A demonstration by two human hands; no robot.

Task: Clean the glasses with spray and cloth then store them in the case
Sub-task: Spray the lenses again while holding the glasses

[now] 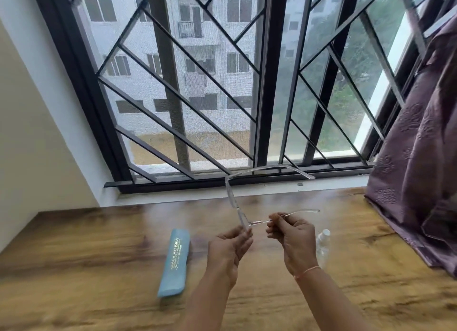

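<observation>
The glasses [232, 195] have a clear frame and are held in the air above the table [99, 269], in front of the window [173, 83]. Both temples are unfolded. The front of the frame stands nearly on end, with one temple at the top and the other at the bottom.

Left hand [227, 249]: fingers curled, fingertips pinching the lower end of the frame front, near the hinge. Palm faces right.

Right hand [294, 241]: fingers curled, thumb and fingertips pinching the lower temple just beside the hinge. The temple tip projects to the right past the hand. A thin pink band [306, 272] is on this wrist.

The two hands are near each other but apart.

The case [174, 261] is blue with gold lettering. It lies flat on the table, left of the left hand.

The spray bottle [323, 241] lies on the table just behind the right hand, partly hidden by it.

A purple curtain [420, 182] hangs at the right and rests on the table edge.
</observation>
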